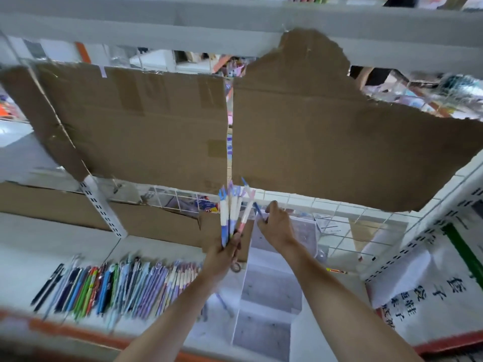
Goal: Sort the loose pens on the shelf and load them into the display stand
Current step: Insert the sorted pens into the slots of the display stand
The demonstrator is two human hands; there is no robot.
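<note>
Left hand grips bunch of pens fanned upward; right hand, raised beside them, pinches one blue pen.

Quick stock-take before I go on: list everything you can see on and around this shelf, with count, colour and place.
Loose pens: a long row, too many and too blurred to count; black, blue, green, red, lilac, white; lying side by side on the shelf, left.
Held pens: a bunch of about six, white barrels with blue, lilac and pink ends; upright in the left hand.
Single pen: one, blue; in the right hand.
Display stand: one, clear with stepped compartments; on the shelf, centre right.
Cardboard sheets: two large, brown, the right one torn; against the wire grid at the back.
Left hand: grips the bunch.
Right hand: pinches the single pen above the stand.
</note>
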